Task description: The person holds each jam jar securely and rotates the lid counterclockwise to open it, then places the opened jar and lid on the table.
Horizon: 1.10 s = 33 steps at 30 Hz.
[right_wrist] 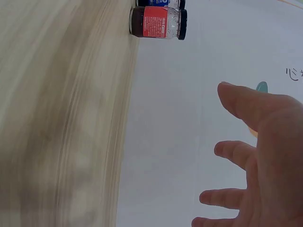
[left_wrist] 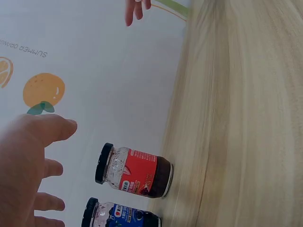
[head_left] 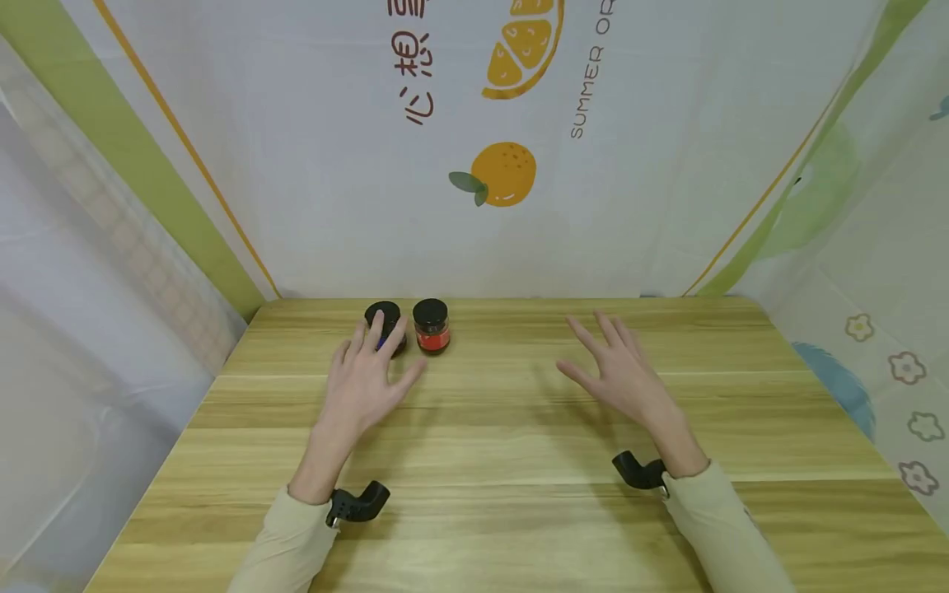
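Two glass jam jars with black lids stand upright side by side near the table's back edge. The red-labelled jar (head_left: 432, 328) is the right one; the blue-labelled jar (left_wrist: 124, 216) stands to its left. In the head view my left hand (head_left: 366, 381) hovers with spread fingers, partly covering the blue-labelled jar. It holds nothing, and in the left wrist view a gap shows between its fingers and both jars. My right hand (head_left: 619, 375) hangs over the right half of the table, fingers apart, holding nothing. Both jars appear beyond it in the right wrist view.
The wooden table (head_left: 489, 511) reaches back to a white curtain (head_left: 334, 181) printed with oranges and lettering. More cloth hangs along the left and right sides. A black wrist mount (head_left: 359, 502) sits on the left forearm and another mount (head_left: 639, 471) on the right.
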{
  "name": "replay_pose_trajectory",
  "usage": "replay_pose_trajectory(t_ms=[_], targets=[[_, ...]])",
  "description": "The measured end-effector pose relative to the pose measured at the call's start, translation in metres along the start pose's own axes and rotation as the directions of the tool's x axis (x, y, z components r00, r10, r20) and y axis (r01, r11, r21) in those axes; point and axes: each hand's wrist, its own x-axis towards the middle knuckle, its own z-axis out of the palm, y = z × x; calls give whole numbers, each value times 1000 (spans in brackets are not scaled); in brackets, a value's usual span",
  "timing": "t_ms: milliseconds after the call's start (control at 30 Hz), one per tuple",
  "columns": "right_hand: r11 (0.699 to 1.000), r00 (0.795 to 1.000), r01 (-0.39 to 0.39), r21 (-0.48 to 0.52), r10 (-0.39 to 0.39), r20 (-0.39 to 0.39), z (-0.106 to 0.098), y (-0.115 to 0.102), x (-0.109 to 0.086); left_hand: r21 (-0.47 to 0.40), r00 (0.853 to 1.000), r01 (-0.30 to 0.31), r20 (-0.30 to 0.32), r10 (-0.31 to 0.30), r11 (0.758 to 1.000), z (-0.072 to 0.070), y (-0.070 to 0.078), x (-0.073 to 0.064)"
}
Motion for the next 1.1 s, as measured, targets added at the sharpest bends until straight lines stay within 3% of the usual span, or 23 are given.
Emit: replay_pose_trajectory(t_ms=[367, 767, 1100], targets=[[1000, 1000, 28, 10, -28, -7, 1, -11, 10, -88, 996, -20, -93, 11, 996, 4, 0, 1], [997, 999, 46, 57, -46, -1, 9, -23, 25, -197, 998, 20, -55, -32, 980, 14, -2, 10], [987, 994, 101, 121, -96, -44, 18, -31, 40, -265, 999, 44, -16, -50, 963, 22, -4, 15]])
